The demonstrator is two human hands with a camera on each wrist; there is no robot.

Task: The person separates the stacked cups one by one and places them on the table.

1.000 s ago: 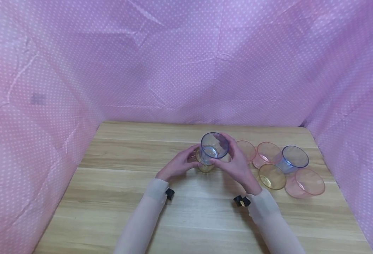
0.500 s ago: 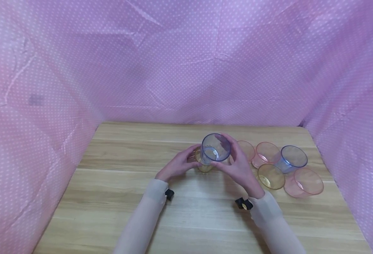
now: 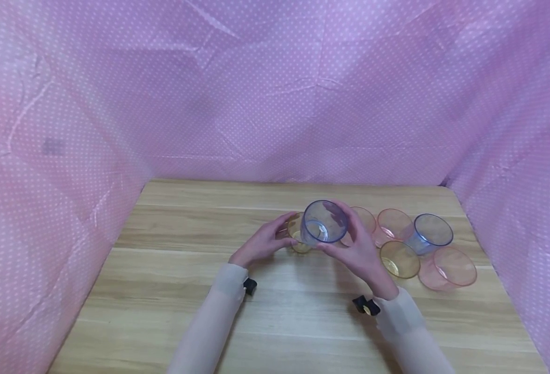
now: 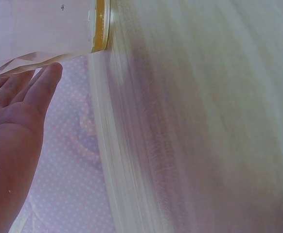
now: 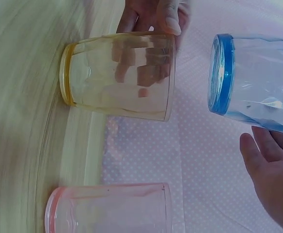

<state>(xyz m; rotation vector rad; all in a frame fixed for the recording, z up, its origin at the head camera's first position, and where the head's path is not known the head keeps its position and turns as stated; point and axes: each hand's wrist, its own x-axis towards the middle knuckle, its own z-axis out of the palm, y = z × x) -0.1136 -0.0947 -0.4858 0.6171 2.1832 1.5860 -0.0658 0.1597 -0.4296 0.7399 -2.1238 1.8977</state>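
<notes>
Head view: a pale wood-grain counter (image 3: 172,291) stands boxed in on three sides by pink cloth dotted with white (image 3: 265,88). Toward the counter's right side sits a loose cluster of clear plastic cups: two pink cups (image 3: 393,225) at the back, a second blue cup (image 3: 430,232) beside them, a yellow cup (image 3: 399,259) and a further pink cup (image 3: 449,268) in front.

At the centre, the person's right hand (image 3: 361,249) holds a blue cup (image 3: 324,223) lifted clear of the counter, fingers and thumb curled around its wall, its mouth tipped toward the camera. Just to its left and lower, the left hand (image 3: 263,244) curls around an amber cup (image 3: 298,234) that stands upright on the counter; the right wrist view shows that hand's fingers (image 5: 153,14) wrapped behind the amber cup (image 5: 119,75), visible through its clear wall, with the blue cup's base (image 5: 221,73) just beside the amber cup's mouth and apart from it. A pink cup (image 5: 110,208) stands next to the amber one in that view.

Left wrist view: the palm (image 4: 12,131) and fingertips lie against the amber-based cup (image 4: 49,34), with the counter's edge alongside. Both arms wear sheer pale sleeves (image 3: 219,306).
</notes>
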